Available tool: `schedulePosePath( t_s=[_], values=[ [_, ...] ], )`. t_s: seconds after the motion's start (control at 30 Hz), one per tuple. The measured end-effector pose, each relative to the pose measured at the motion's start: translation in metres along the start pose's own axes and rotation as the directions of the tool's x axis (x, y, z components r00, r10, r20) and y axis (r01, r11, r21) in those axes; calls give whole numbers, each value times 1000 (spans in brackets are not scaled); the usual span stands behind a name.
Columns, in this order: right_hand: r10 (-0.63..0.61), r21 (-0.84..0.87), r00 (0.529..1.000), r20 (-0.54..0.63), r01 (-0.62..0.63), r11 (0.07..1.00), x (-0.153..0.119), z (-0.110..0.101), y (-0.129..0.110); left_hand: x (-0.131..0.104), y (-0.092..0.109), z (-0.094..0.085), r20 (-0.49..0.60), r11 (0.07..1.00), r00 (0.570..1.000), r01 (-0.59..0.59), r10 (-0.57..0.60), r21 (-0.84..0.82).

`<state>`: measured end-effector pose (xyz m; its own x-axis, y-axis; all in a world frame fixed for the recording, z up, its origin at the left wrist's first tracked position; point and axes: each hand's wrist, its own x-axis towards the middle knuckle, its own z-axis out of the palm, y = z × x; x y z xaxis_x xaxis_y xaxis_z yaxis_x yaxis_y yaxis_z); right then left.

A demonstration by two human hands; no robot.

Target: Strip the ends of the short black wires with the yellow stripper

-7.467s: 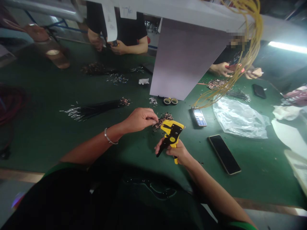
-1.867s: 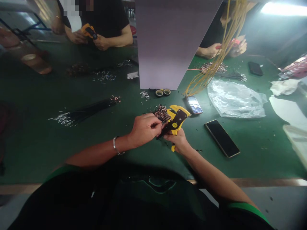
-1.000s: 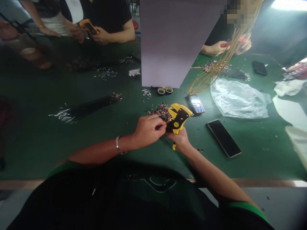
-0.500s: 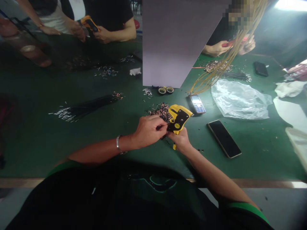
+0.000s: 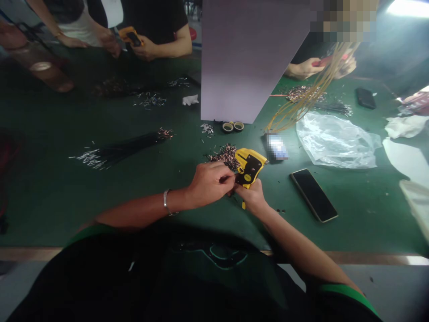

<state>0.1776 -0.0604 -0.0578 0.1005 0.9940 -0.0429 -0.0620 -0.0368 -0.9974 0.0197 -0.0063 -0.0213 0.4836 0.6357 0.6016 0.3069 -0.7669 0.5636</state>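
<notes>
My right hand [image 5: 253, 196] is wrapped round the handle of a yellow and black wire stripper [image 5: 250, 167]. Close against the tool's left side, my left hand [image 5: 212, 184] is closed, fingertips pinched at the stripper's jaw end. What the pinch holds is thin and dark, probably a wire, mostly hidden by the fingers. Just beyond both hands lies a pile of short dark wires with bare copper ends [image 5: 228, 154]. Off to the left, a bundle of black wires [image 5: 125, 147] rests on the green table, silver tips at one end and copper at the other.
A grey panel [image 5: 251, 62] stands upright ahead, two tape rolls [image 5: 233, 127] at its foot. To the right lie a smartphone [image 5: 314, 195], a blurred keypad phone [image 5: 277, 146] and a clear plastic bag [image 5: 337, 141]. Yellow wires [image 5: 301, 100] hang down. Co-workers' hands [image 5: 145, 48] hold tools across the table.
My hands and the wire stripper stay almost in place. The whole view has shifted very slightly. Across the table, a co-worker's yellow tool has moved a little to the right.
</notes>
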Motion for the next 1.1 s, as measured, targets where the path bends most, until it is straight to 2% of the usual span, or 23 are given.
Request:
schedulePosePath(
  t_s=[0.23, 0.73, 1.1],
  values=[
    [16, -72, 999, -50, -19, 997, -1, -2, 8, 0, -1, 0, 8, 1000, 1000, -8, 8, 4],
    [5, -140, 997, -74, -15, 990, -2, -3, 13, -1, -1, 0, 25, 1000, 999, 23, -23, -19],
    [15, -190, 990, -142, -42, 981, -1, -2, 13, -1, -4, 1, 64, 992, 992, 112, -108, -62]
  ],
)
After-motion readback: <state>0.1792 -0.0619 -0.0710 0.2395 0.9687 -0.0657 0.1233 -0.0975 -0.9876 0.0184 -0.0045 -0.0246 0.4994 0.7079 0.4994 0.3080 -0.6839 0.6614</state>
